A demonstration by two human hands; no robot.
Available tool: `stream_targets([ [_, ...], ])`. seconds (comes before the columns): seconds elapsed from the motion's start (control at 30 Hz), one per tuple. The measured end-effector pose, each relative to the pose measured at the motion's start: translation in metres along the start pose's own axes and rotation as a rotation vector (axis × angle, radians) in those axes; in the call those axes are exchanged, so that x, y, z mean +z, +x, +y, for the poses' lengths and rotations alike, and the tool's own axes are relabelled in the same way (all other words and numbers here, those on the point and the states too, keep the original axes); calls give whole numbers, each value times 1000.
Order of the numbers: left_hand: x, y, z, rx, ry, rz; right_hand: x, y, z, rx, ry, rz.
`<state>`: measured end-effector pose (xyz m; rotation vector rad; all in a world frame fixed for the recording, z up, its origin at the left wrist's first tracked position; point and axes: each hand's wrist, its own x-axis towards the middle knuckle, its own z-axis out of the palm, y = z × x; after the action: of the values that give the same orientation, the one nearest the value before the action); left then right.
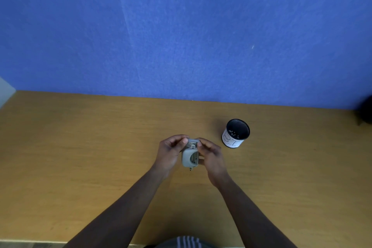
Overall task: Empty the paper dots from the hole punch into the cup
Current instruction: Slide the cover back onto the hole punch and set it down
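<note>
A small grey hole punch (189,157) is held above the wooden table (80,157), near its middle, with its metal parts facing up. My left hand (170,153) grips its left side, thumb on the top end. From the other side my right hand (210,155) holds it, fingertips at the top end. A black cup (236,133) with a white paper label stands upright to the right and a little farther back, apart from both hands. Small white paper dots lie on its dark bottom.
A blue wall (181,36) rises along the table's far edge. A dark object (366,111) sits at the far right edge of the view. The table's near edge runs along the bottom of the view.
</note>
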<state>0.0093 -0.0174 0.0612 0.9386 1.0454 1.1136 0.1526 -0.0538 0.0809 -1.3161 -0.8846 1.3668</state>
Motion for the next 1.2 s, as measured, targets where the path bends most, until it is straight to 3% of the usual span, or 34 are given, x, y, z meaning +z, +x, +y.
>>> stream_targets([
  [0.43, -4, -2, -1, -100, 0, 0, -14, 6, -2, 118, -37, -59],
  [0.7, -8, -15, -17, -249, 5, 13, -20, 9, 3, 189, 293, 97],
  [0.93, -11, -21, -24, -238, -17, 44, -18, 5, 13, 230, 429, 108],
  [1.2, -23, -6, -17, -229, 125, 83, -23, 11, 15, 215, 150, 40],
])
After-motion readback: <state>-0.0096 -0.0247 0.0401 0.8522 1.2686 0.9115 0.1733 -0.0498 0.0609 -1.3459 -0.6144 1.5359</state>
